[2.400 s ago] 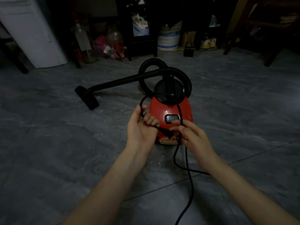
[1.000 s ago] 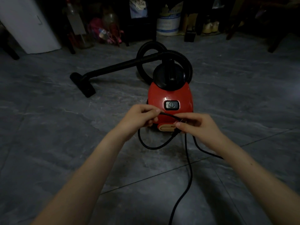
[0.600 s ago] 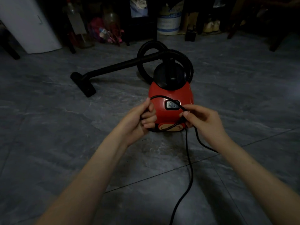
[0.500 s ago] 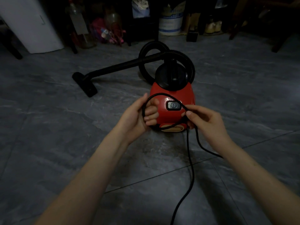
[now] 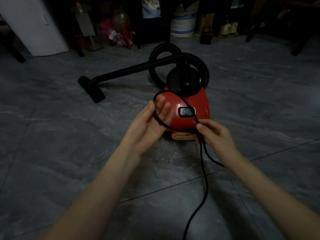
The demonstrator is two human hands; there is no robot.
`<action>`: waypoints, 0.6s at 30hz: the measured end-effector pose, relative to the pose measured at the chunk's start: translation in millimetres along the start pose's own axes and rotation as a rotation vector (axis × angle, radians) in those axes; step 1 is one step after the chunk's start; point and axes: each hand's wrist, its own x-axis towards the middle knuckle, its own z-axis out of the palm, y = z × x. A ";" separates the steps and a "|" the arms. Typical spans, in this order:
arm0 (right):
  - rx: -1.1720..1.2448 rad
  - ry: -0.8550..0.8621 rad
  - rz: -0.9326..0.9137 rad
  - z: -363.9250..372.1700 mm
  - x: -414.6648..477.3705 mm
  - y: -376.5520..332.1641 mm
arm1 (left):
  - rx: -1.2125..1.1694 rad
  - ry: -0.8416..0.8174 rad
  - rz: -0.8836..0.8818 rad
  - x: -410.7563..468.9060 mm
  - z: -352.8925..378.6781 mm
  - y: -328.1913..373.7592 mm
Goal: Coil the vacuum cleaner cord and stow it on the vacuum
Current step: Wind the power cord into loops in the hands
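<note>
We have the cord (image 5: pixel 206 177) up between our two hands, just in front of the red vacuum (image 5: pixel 200 101), which sits in the middle of the floor (image 5: pixel 52 135). Our left hand (image 5: pixel 149 127) is spread open, fingers straight, with a loop of cord lying across the palm. Our right hand (image 5: pixel 216 137) has thumb and fingers curled in a pinch on the cord. The loop arcs over the vacuum's front from one hand to the other. Below the right hand the loose length drops to the floor and runs back toward us, its long axis pointing at the near edge of the floor. A second strand slips behind the right forearm.

We judge the right hand the nearer to that slack, so it should feed the next turn across to the left palm.

Behind the vacuum its black hose (image 5: pixel 206 70) curls round, and the wand (image 5: pixel 128 70) lies off to the left. Along the far edge stand a white cabinet (image 5: pixel 34 23), a bucket (image 5: pixel 183 25) and bottles. Nothing lies between our hands and the vacuum.
</note>
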 end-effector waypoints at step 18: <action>-1.382 -0.253 -0.577 -22.8 -13.7 21.2 | 0.390 0.028 0.247 4.8 -3.6 27.1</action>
